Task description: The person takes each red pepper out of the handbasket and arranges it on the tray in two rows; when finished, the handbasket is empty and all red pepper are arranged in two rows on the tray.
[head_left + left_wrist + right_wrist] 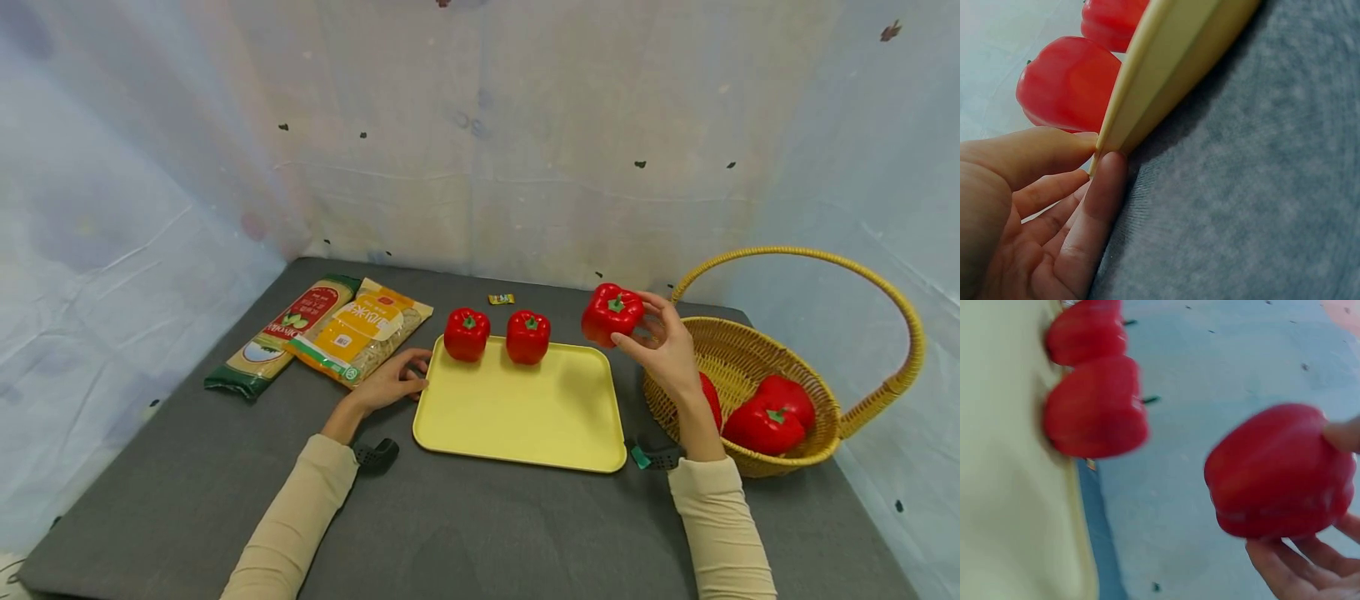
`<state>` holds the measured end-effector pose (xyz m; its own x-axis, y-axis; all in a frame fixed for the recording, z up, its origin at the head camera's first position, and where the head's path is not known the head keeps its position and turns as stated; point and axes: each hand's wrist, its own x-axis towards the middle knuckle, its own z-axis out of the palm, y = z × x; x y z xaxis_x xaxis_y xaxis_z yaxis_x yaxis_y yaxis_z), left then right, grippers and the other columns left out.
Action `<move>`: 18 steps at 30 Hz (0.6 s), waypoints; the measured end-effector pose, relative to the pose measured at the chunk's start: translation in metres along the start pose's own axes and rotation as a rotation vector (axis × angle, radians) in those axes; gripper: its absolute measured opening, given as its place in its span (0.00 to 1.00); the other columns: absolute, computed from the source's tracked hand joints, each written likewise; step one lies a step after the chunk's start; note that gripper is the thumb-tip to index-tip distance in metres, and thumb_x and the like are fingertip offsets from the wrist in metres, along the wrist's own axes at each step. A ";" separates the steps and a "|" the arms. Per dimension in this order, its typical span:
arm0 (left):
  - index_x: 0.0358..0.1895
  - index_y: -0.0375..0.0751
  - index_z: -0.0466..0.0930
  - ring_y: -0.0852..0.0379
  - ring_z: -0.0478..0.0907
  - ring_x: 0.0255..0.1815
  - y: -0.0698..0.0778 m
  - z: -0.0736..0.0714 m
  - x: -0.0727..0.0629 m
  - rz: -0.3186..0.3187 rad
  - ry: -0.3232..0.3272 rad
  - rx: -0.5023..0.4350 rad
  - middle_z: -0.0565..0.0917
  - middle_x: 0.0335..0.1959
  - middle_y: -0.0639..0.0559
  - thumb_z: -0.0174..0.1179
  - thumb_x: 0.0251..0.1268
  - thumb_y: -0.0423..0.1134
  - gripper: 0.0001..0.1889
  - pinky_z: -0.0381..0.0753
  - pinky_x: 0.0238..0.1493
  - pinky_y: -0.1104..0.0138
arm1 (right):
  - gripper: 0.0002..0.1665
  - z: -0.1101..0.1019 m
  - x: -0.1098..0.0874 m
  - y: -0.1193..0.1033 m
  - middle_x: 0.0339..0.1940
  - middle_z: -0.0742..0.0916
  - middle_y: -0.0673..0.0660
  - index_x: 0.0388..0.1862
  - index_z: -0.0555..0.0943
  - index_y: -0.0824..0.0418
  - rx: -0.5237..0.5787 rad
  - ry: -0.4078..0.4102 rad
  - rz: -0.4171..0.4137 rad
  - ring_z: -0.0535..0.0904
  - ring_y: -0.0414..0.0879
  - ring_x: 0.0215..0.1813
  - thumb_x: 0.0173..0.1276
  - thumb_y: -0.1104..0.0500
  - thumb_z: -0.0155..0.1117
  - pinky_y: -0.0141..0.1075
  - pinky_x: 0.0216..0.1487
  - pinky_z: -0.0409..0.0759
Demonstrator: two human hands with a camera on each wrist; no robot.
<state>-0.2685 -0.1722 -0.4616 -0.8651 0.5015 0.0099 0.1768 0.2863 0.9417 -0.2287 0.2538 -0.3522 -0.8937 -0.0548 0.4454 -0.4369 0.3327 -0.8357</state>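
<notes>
My right hand (666,346) holds a red bell pepper (613,313) up above the far right corner of the yellow tray (517,408). In the right wrist view, thumb and fingers grip this bell pepper (1282,472) from opposite sides. On the left, my left hand (392,382) pinches the tray's side rim. The left wrist view shows the thumb on top of the rim and a finger (1107,184) against its outer side. Two more red bell peppers, one on the left (467,335) and one beside it (527,337), stand along the tray's far edge.
A yellow wicker basket (832,417) with a tall handle stands at the right, holding several red peppers (765,425). Two food packets, one green and tan (285,333), one orange and clear (360,329), lie back left. A small yellow wrapper (501,299) lies behind the tray.
</notes>
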 end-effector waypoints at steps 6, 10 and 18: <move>0.67 0.34 0.59 0.49 0.76 0.37 0.000 0.000 0.000 -0.003 0.004 0.000 0.69 0.51 0.36 0.56 0.65 0.31 0.28 0.81 0.38 0.62 | 0.38 0.019 -0.002 -0.004 0.60 0.74 0.68 0.67 0.63 0.67 -0.011 -0.048 0.063 0.73 0.55 0.58 0.58 0.68 0.67 0.33 0.52 0.77; 0.67 0.34 0.59 0.49 0.76 0.37 0.000 0.000 0.000 -0.001 0.003 0.002 0.69 0.51 0.36 0.56 0.65 0.31 0.28 0.81 0.38 0.62 | 0.38 0.024 -0.003 0.002 0.60 0.74 0.70 0.68 0.62 0.67 -0.048 -0.090 0.080 0.72 0.64 0.57 0.60 0.67 0.66 0.21 0.45 0.75; 0.67 0.34 0.59 0.49 0.76 0.37 0.000 0.000 -0.001 0.005 0.004 0.006 0.68 0.51 0.36 0.56 0.65 0.31 0.28 0.81 0.37 0.62 | 0.39 0.032 -0.003 0.017 0.62 0.72 0.71 0.70 0.61 0.64 -0.118 -0.163 0.134 0.72 0.64 0.58 0.61 0.66 0.65 0.42 0.51 0.78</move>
<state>-0.2676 -0.1725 -0.4616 -0.8662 0.4995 0.0157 0.1835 0.2887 0.9397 -0.2369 0.2294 -0.3781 -0.9517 -0.1511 0.2673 -0.3070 0.4543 -0.8363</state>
